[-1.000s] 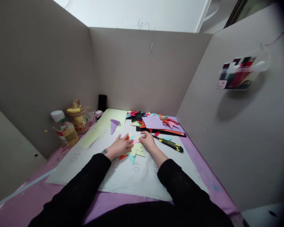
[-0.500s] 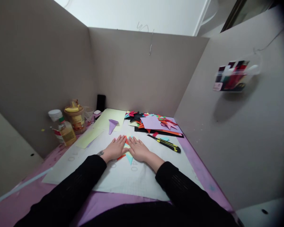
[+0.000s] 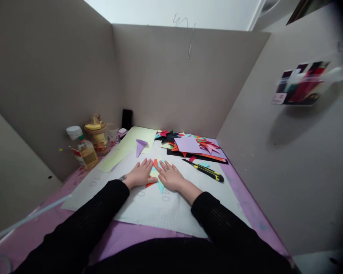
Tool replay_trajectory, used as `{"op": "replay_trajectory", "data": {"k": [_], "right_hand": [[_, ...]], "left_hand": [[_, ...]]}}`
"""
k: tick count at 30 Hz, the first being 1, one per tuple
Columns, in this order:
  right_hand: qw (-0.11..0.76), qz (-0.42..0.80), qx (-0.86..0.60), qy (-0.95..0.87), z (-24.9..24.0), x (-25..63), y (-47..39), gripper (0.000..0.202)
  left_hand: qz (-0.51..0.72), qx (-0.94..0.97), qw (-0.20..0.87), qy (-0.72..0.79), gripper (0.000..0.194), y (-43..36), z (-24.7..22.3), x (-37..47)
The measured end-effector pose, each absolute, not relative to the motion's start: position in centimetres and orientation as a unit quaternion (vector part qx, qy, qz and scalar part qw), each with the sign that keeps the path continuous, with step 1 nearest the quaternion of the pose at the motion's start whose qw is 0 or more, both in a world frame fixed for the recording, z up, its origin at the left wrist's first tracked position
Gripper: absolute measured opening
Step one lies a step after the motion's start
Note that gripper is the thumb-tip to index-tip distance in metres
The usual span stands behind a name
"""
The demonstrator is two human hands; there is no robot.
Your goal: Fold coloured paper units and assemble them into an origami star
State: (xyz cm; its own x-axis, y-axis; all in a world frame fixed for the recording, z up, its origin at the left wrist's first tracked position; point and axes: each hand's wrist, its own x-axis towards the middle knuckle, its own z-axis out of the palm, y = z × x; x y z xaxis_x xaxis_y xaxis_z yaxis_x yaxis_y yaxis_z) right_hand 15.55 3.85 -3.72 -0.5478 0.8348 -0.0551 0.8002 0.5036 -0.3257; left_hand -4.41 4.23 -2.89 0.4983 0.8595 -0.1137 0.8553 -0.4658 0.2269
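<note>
A folded paper piece (image 3: 154,173) in orange, pale yellow and light blue lies on the white sheet (image 3: 137,215), partly hidden under my hands. My left hand (image 3: 141,173) rests flat on its left side, fingers stretched forward. On the right side my right hand (image 3: 170,176), with a ring on one finger, presses flat with its fingers extended. Orange and light blue points of the paper show between and below the hands. Just beyond my left hand lies a folded purple paper (image 3: 141,147). A yellow and black utility knife (image 3: 207,172) is to the right of my right hand.
Folded paper stars (image 3: 167,137) and a lilac square (image 3: 187,145) are piled at the back right. Pale yellow sheets (image 3: 137,133) lie at the back left. A bottle (image 3: 88,154), a tub (image 3: 99,140) and a black phone (image 3: 127,119) stand along the left. Grey partitions (image 3: 174,83) enclose the table.
The camera view has shifted, so the scene sits further right and slightly higher. My hands have spread a little apart, showing more of the coloured paper between them.
</note>
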Motion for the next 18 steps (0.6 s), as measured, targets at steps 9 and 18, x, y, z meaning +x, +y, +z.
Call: {"op": "replay_trajectory", "data": {"k": [9,18], "right_hand": [[0.01,0.151,-0.464,-0.873,-2.8,15.6,3.5,0.084],[0.027,0.164,-0.453,-0.876,-3.1,15.7,3.3,0.106]], "left_hand": [[-0.08,0.843,0.157,0.508,0.129,3.5,-0.9,-6.4],[0.142,0.796,0.289,0.512,0.108,4.4,-1.0,-9.4]]}}
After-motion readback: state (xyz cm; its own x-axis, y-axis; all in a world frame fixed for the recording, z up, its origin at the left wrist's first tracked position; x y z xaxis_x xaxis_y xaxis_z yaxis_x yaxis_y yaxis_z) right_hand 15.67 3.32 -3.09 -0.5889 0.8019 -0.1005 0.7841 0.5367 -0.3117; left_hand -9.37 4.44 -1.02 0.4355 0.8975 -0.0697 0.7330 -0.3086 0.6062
